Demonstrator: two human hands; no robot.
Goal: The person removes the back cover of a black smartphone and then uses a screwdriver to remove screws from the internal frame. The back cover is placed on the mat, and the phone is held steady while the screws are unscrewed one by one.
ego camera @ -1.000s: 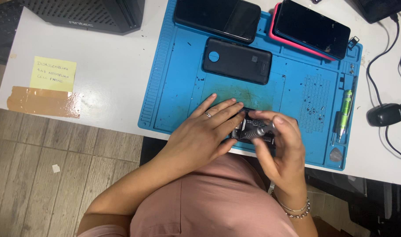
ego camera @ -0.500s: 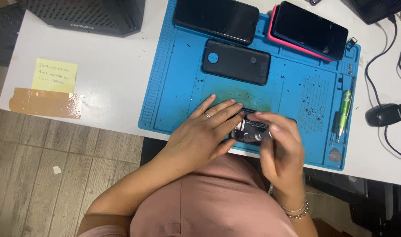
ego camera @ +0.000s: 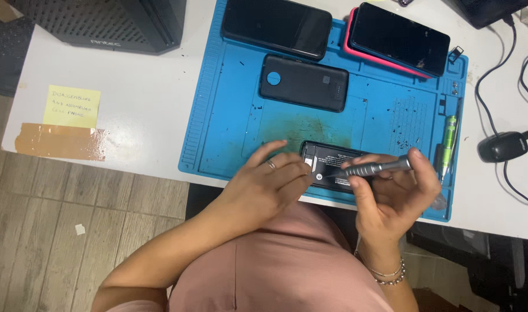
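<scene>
Surface: white desk (ego camera: 142, 104) over wood-look floor; blue work mat (ego camera: 229, 133) covers the desk's middle and right.
Opened phone: small dark phone (ego camera: 333, 164), back off, lying flat at the 6 o'clock edge of the mat, between both hands.
Left hand: left hand (ego camera: 264, 188) at 9 o'clock of the phone, fingers spread and curled, fingertips touching the phone's left end; ring on one finger. Not clamped around anything, only pressing against it.
Right hand: right hand (ego camera: 394, 193) at 4 o'clock of the phone, closed around a grey screwdriver (ego camera: 374, 168); bracelet at the wrist.
Screwdriver: lies nearly level, tip pointing toward 9 o'clock, over the phone's open back; whether the tip touches is too small to tell.
Mat, 12 o'clock: black phone (ego camera: 275, 26) face up; beside it a phone in a pink case (ego camera: 398, 39).
Mat, centre: dark phone back (ego camera: 303, 82) with a round camera ring, just past a brown stain.
Mat, 3 o'clock: green driver (ego camera: 449, 138) lying along the mat's right edge.
Desk, 9 o'clock: yellow sticky note (ego camera: 73, 106), tan tape strip (ego camera: 58, 141) below it.
Desk, 11 o'clock: black mesh box (ego camera: 102, 23).
Desk, 3 o'clock: black mouse (ego camera: 501, 145) with cable.
</scene>
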